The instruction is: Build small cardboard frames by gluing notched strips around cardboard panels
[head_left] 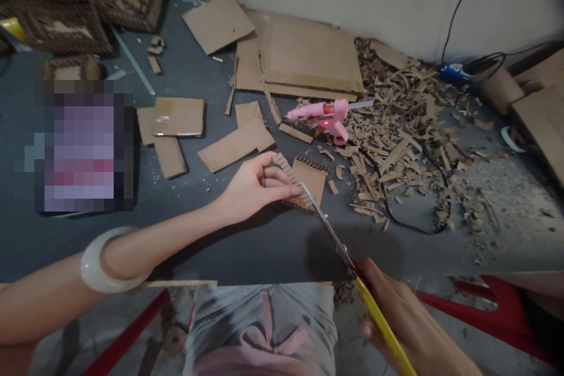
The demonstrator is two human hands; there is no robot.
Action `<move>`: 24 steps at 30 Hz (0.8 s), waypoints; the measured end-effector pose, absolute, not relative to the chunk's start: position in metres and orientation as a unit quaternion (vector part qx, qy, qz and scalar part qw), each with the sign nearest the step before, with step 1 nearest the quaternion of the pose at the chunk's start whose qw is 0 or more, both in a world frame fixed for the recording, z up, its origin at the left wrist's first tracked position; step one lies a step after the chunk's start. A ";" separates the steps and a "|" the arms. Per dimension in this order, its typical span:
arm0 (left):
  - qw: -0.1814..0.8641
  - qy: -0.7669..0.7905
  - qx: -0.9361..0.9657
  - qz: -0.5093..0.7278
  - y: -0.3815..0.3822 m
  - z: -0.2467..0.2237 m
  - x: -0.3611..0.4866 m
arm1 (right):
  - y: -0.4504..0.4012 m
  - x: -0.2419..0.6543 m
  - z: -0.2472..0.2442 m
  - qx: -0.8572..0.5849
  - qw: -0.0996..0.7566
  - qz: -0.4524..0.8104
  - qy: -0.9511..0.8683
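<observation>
My left hand (259, 185), with a white bangle on the wrist, pinches a narrow strip of corrugated cardboard (287, 169) between thumb and fingers. Long scissors (328, 226) with yellow and red handles are gripped in my right hand (388, 299), their blade tips at the strip's lower end, near my left thumb. Beneath the strip, a small cardboard square (314, 179) with ridged strips along its edges lies on the dark table. Just beyond it rests a pink glue gun (324, 114) with a red light and a clear glue stick.
Cardboard scraps (405, 129) and a black cord cover the right side. Larger cardboard sheets (308, 56) lie at the back. Cut pieces (178, 117) and a blurred-out device (81, 153) are on the left. Ridged cardboard frames (127, 0) stand back left.
</observation>
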State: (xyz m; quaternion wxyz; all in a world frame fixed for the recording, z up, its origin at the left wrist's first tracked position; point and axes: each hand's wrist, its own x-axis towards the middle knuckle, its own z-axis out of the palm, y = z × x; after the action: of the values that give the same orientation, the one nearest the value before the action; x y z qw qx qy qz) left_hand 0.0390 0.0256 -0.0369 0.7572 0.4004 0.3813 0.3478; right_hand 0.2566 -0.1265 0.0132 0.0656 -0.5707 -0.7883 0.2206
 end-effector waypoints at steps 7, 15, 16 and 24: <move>0.768 0.376 0.389 0.343 0.022 -0.039 0.041 | -0.120 0.250 0.021 -0.569 0.080 0.235 -0.784; 0.775 0.377 0.375 0.341 0.021 -0.040 0.044 | -0.120 0.248 0.014 -0.573 0.118 0.232 -0.777; 0.776 0.377 0.372 0.341 0.021 -0.041 0.044 | -0.120 0.249 0.013 -0.575 0.123 0.232 -0.775; 0.774 0.390 0.366 0.339 0.022 -0.043 0.044 | -0.118 0.244 0.013 -0.599 0.126 0.341 -0.714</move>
State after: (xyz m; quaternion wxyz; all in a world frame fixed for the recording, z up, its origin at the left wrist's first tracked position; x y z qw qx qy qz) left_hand 0.0437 0.0221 -0.0433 0.7742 0.3658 0.3895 0.3392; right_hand 0.2440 -0.1178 0.0127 0.1256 -0.5989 -0.7137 0.3409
